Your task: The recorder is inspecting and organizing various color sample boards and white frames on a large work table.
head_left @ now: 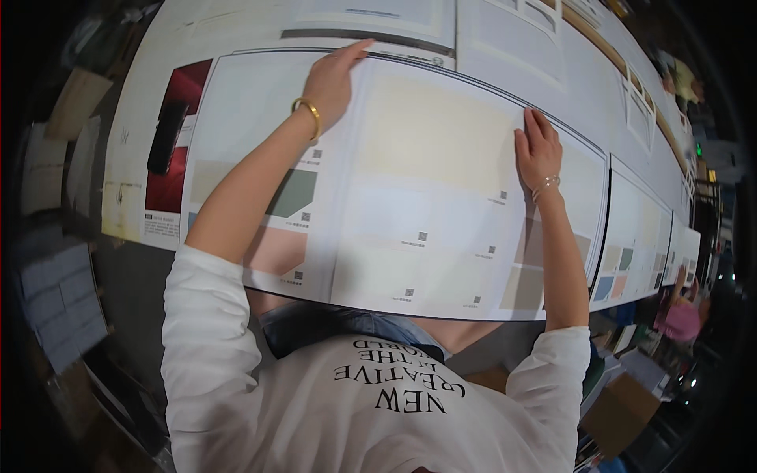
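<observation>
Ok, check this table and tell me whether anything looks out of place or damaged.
A dark phone lies loose on the red print beside the board, seemingly out of place; the table looks yellowed, perhaps stained, at its near left corner.

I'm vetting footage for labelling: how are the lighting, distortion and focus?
Head view: the swatch board is well lit, a soft shadow beside the right hand; head view: fisheye distortion bows the table, corners black; head view: the background is dim, the person in pink indistinct.
</observation>
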### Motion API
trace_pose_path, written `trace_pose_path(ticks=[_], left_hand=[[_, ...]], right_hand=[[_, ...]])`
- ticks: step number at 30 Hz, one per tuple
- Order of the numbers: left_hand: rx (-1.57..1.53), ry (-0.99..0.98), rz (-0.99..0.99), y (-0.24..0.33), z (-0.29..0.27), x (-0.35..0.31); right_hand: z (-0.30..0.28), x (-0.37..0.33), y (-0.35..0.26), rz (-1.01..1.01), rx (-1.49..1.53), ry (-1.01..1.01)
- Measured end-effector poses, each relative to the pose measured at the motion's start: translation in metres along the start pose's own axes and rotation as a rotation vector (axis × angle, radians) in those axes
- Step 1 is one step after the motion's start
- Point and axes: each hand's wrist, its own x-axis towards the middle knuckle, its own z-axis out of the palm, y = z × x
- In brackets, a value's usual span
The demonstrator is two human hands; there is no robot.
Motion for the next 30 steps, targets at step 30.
trace_pose_path(ticks=[30], left_hand=[[0.490,-0.090,0.213,0.003,0.006,-0.011]], right_hand=[[0.002,-0.001,0.000,0.006,-0.106,-0.092]])
